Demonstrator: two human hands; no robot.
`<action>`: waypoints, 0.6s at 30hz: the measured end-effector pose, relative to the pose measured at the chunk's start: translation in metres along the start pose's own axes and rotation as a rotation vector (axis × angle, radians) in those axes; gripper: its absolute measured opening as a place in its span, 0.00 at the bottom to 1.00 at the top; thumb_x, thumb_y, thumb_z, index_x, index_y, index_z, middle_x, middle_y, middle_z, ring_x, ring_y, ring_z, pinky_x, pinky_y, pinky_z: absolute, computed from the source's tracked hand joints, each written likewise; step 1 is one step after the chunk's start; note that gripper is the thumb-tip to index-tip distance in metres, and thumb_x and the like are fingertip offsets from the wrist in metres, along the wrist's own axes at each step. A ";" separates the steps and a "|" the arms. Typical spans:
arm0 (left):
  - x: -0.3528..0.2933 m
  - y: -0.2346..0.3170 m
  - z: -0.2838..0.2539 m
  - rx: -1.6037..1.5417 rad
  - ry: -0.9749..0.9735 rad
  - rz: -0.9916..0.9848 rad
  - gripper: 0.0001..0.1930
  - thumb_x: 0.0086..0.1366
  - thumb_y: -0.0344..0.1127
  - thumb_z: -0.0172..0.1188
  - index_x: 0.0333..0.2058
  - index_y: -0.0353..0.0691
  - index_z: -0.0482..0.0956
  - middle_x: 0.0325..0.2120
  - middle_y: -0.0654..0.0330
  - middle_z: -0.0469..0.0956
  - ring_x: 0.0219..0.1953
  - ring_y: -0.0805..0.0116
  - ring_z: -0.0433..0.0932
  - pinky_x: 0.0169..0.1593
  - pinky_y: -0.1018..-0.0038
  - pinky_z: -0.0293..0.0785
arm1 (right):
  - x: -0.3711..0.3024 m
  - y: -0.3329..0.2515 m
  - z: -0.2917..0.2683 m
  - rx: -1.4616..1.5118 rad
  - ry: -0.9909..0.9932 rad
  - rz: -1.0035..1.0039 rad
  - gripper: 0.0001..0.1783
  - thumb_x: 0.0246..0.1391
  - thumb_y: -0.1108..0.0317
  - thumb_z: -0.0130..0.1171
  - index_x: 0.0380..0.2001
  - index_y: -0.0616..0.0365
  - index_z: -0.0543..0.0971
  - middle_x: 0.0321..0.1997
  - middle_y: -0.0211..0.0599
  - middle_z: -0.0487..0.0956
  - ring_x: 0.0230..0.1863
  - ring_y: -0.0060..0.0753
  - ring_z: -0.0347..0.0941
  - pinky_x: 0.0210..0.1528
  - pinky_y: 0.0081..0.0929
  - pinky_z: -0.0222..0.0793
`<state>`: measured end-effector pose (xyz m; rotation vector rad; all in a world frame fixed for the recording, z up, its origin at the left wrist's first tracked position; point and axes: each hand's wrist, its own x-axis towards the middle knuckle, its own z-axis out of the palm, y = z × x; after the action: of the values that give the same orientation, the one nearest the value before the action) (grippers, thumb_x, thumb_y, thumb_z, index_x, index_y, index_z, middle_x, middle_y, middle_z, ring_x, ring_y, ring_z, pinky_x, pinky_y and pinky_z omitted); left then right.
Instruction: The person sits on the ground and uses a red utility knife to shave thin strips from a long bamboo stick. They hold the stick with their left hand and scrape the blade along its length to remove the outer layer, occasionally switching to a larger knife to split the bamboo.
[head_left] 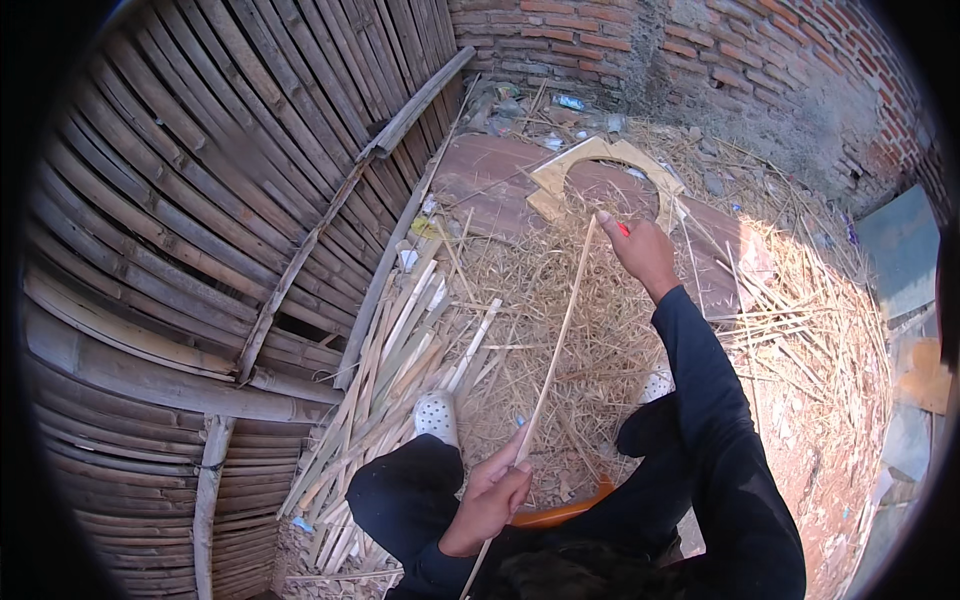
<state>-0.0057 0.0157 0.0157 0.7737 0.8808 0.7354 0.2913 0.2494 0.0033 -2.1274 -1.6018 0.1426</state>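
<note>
A long, thin bamboo strip (pixel 560 350) slants up and away from my lap. My left hand (pixel 492 497) is closed around its lower part, and the near end runs down past the picture's lower edge. At the far end of the strip, my right hand (pixel 640 252) is closed with the thumb stretched along the strip's tip. A small red object (pixel 624 230) shows between its fingers; most of it is hidden, so its kind is unclear. Below both hands lies a heap of bamboo shavings (pixel 590 320).
Split bamboo strips (pixel 400 350) lie in a pile at left, beside a slatted bamboo wall (pixel 200 190). Beyond my right hand, a board with a round cut-out (pixel 560 175) rests on a brown panel (pixel 480 185). A brick wall (pixel 580 35) closes the far side.
</note>
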 end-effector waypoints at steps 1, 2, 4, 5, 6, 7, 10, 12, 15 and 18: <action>-0.002 0.002 -0.002 -0.016 -0.005 0.011 0.29 0.67 0.27 0.45 0.66 0.36 0.51 0.11 0.71 0.55 0.13 0.82 0.53 0.21 0.82 0.54 | 0.000 0.000 -0.001 0.016 -0.027 0.011 0.46 0.52 0.25 0.40 0.11 0.62 0.76 0.12 0.49 0.72 0.19 0.49 0.74 0.23 0.44 0.65; -0.004 0.003 -0.004 -0.032 -0.011 0.023 0.29 0.67 0.27 0.45 0.66 0.36 0.52 0.11 0.71 0.54 0.12 0.82 0.52 0.21 0.82 0.54 | -0.004 0.002 -0.004 0.031 -0.054 0.023 0.46 0.52 0.26 0.41 0.11 0.62 0.76 0.12 0.49 0.72 0.19 0.50 0.73 0.23 0.44 0.65; -0.004 0.005 -0.006 -0.083 0.043 0.020 0.28 0.67 0.28 0.44 0.65 0.36 0.53 0.10 0.71 0.55 0.11 0.81 0.52 0.21 0.82 0.54 | -0.016 -0.007 -0.003 0.037 -0.141 -0.037 0.44 0.52 0.27 0.43 0.12 0.62 0.76 0.12 0.51 0.72 0.19 0.51 0.73 0.23 0.44 0.65; -0.004 0.005 -0.007 -0.110 0.069 0.018 0.28 0.67 0.29 0.43 0.65 0.37 0.54 0.09 0.71 0.55 0.10 0.81 0.52 0.21 0.82 0.53 | -0.031 -0.014 0.001 0.059 -0.138 -0.146 0.43 0.51 0.27 0.44 0.12 0.60 0.77 0.13 0.50 0.73 0.19 0.51 0.73 0.23 0.45 0.65; -0.005 0.006 -0.009 -0.179 0.066 0.021 0.28 0.67 0.28 0.42 0.66 0.37 0.53 0.10 0.70 0.55 0.11 0.81 0.52 0.21 0.82 0.54 | -0.050 -0.027 0.003 0.082 -0.138 -0.258 0.42 0.51 0.27 0.45 0.13 0.59 0.77 0.13 0.50 0.73 0.19 0.51 0.73 0.23 0.45 0.65; -0.004 0.006 -0.011 -0.247 0.058 0.020 0.28 0.68 0.28 0.42 0.66 0.37 0.52 0.10 0.70 0.56 0.11 0.80 0.53 0.21 0.82 0.55 | -0.069 -0.038 0.000 0.112 -0.189 -0.353 0.40 0.50 0.27 0.46 0.14 0.57 0.78 0.13 0.48 0.74 0.19 0.51 0.74 0.22 0.44 0.66; -0.003 0.010 -0.013 -0.417 0.008 0.012 0.28 0.68 0.28 0.39 0.66 0.39 0.50 0.10 0.69 0.56 0.10 0.80 0.53 0.21 0.82 0.55 | -0.122 -0.060 -0.001 0.109 -0.322 -0.633 0.38 0.47 0.25 0.47 0.16 0.52 0.81 0.13 0.44 0.74 0.19 0.48 0.75 0.21 0.40 0.68; -0.001 0.012 -0.013 -0.500 -0.027 0.007 0.28 0.68 0.29 0.38 0.66 0.41 0.50 0.09 0.69 0.56 0.09 0.80 0.53 0.21 0.82 0.54 | -0.142 -0.071 -0.005 0.094 -0.397 -0.714 0.38 0.46 0.25 0.48 0.17 0.52 0.81 0.13 0.43 0.74 0.18 0.47 0.75 0.21 0.38 0.68; 0.001 0.009 -0.010 -0.575 -0.057 0.000 0.28 0.67 0.31 0.38 0.66 0.44 0.51 0.08 0.69 0.55 0.08 0.80 0.52 0.20 0.81 0.53 | -0.137 -0.064 0.013 0.175 -0.295 -0.706 0.36 0.46 0.29 0.54 0.11 0.54 0.76 0.10 0.42 0.71 0.14 0.48 0.71 0.18 0.39 0.64; 0.003 0.006 -0.006 -0.624 -0.081 -0.009 0.27 0.68 0.31 0.37 0.66 0.45 0.51 0.09 0.69 0.55 0.08 0.80 0.52 0.20 0.82 0.53 | -0.111 -0.055 0.020 0.172 -0.252 -0.598 0.37 0.45 0.28 0.53 0.11 0.54 0.76 0.10 0.42 0.71 0.14 0.47 0.71 0.17 0.39 0.64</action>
<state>-0.0108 0.0223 0.0168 0.2405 0.5311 0.9021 0.2007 0.1641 -0.0122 -1.4697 -2.2103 0.3447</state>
